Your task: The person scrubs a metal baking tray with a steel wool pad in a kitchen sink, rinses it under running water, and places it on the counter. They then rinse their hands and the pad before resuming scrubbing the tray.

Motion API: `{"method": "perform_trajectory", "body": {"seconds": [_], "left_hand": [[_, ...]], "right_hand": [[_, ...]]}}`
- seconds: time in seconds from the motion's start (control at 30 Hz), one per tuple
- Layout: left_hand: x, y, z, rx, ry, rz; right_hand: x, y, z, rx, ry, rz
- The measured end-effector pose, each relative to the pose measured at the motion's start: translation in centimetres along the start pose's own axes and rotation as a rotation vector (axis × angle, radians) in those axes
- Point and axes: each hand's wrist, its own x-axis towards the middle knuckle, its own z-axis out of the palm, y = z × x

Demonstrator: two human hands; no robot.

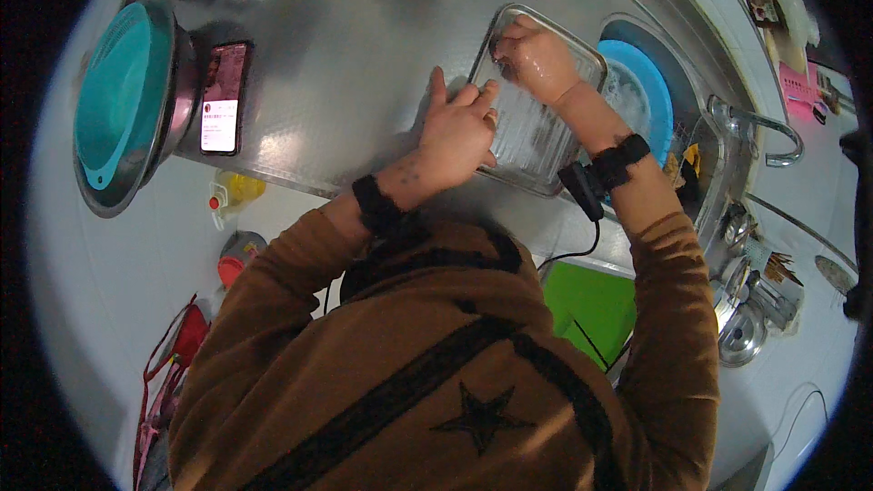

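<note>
A rectangular metal tray (539, 140) with a ridged bottom lies on the steel counter in front of me. My right hand (539, 61), wet with suds, is curled inside its far part, around something dark that is mostly hidden, perhaps a scouring pad. At the tray's left edge is my left hand (460, 126), fingers spread, nothing visible in it; whether it presses on the rim is hard to tell. Just right of the tray, a blue plastic basin (651, 95) with foamy water stands in the sink.
A curved metal faucet (784, 143) rises at the sink's right. On the left are a lit phone (222, 99) and a teal colander (112, 95) in metal bowls. Below the counter's edge stands a bottle of yellow liquid (239, 192). Metal lids (743, 334) are at lower right.
</note>
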Motion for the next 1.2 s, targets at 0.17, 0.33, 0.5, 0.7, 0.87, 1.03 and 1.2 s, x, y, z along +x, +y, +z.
{"method": "perform_trajectory", "body": {"seconds": [0.17,0.33,0.5,0.7,0.87,1.03,1.2], "left_hand": [[0.0,0.0,-0.3,-0.021,-0.017,0.005],[0.0,0.0,0.0,-0.019,-0.079,-0.001],[-0.3,0.2,0.3,-0.021,-0.004,0.053],[-0.3,0.6,0.1,0.001,-0.01,0.029],[-0.1,0.8,-0.3,0.037,-0.054,0.005],[-0.1,0.8,-0.2,0.045,-0.037,0.001],[0.1,0.7,-0.1,0.065,-0.022,0.005]], "right_hand": [[0.9,-0.4,-0.5,-0.07,0.149,0.213],[-1.5,-3.8,-0.6,0.065,-0.078,-0.138],[-3.5,-4.4,0.2,0.219,0.084,0.001],[-0.4,-1.1,0.8,-0.064,0.249,0.276],[0.1,-1.1,0.7,-0.134,0.323,0.402],[-0.3,-1.0,0.1,-0.104,0.113,0.258],[0.1,-0.2,0.2,-0.235,0.173,0.413]]}}
